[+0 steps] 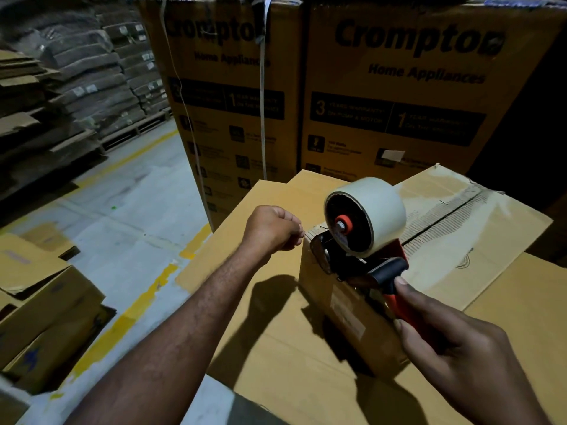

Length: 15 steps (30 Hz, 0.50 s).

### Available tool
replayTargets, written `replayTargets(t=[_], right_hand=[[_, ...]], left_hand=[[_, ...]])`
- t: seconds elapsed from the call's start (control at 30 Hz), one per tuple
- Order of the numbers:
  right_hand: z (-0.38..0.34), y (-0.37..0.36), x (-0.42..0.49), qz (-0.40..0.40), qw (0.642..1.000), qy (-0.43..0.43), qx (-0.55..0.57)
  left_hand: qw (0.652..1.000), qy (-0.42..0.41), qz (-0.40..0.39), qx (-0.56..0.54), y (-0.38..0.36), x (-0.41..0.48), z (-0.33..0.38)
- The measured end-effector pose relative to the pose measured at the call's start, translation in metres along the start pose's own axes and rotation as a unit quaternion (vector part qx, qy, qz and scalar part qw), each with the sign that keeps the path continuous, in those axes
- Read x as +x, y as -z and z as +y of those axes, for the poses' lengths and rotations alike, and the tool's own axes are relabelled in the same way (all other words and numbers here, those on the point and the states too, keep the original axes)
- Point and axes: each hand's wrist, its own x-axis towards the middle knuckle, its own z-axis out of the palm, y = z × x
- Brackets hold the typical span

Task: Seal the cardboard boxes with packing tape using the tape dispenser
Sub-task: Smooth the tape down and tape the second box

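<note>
From the head view, we see the fingers (411, 332) of the right hand (466, 363) wrapped tight round the red handle of the tape dispenser (356, 259). Its front end sits at the near top edge of the small cardboard box (346, 305). The left hand (271, 230) hovers just beside that edge with its fingers (291, 228) curled together. We cannot tell whether they pinch a clear tape end.

Glossy tape already seems to lie along the top seam (445, 219), so we judge this box nearly sealed, with only the run down over the near edge and the cut left. The open boxes on the floor (46, 305) look untaped.

We count:
- One dispenser, carrying one tape roll (380, 219).
- One small box in hand, resting on a broad cardboard surface (276, 348).
- Two tall printed boxes (414, 96) behind.
- At least two boxes on the floor at left.
</note>
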Motion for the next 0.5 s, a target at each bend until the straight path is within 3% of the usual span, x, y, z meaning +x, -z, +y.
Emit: replayTargets(t=[0.3,0.4,0.5], right_hand=[[-0.001,-0.003,-0.001,-0.012,1.000,-0.011,0.006],[0.000,0.000,-0.001,-0.002,1.000,-0.011,0.003],[0.000,0.003,0.000,0.002,1.000,-0.011,-0.005]], left_hand=[[0.999,-0.006,0.008,0.037,-0.002,0.001,-0.012],[0.992,0.010,-0.003,0.122,-0.001,0.007,-0.016],[0.961,0.005,-0.005,0.275,0.002,0.011,-0.023]])
